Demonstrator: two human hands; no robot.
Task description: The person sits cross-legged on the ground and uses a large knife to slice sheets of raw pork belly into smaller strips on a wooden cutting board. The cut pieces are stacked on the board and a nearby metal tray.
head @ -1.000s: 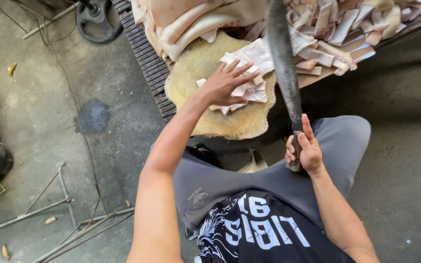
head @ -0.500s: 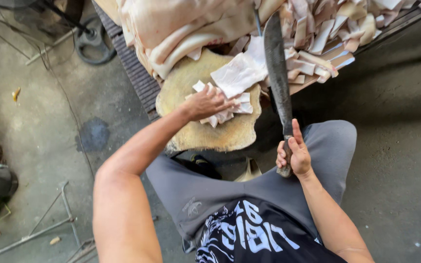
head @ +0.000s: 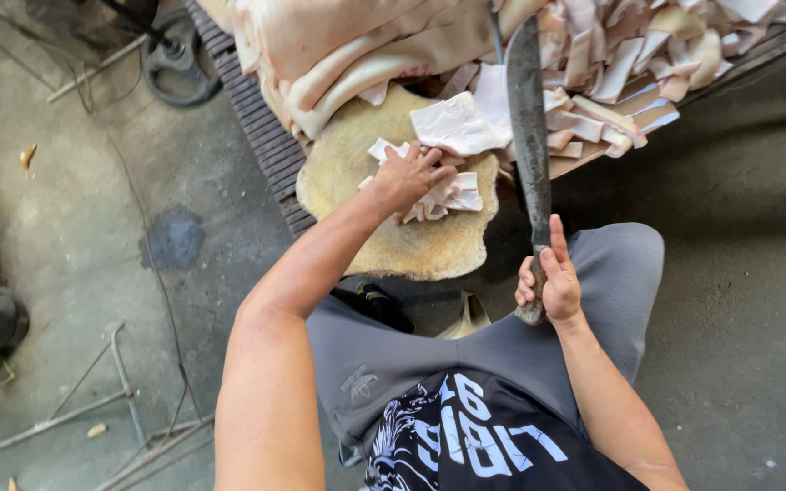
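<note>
Hands: one cleaver (head: 528, 118), one chopping block (head: 384, 218).

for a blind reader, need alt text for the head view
A seated person's left hand presses pale cut strips onto a round wooden chopping block, while the right hand grips a long cleaver raised above it. Heaps of pale slabs lie behind.

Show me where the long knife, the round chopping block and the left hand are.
long knife (head: 528, 118), head view, middle of blade.
round chopping block (head: 343, 173), head view, bare top surface.
left hand (head: 404, 177), head view, back of hand.
</note>
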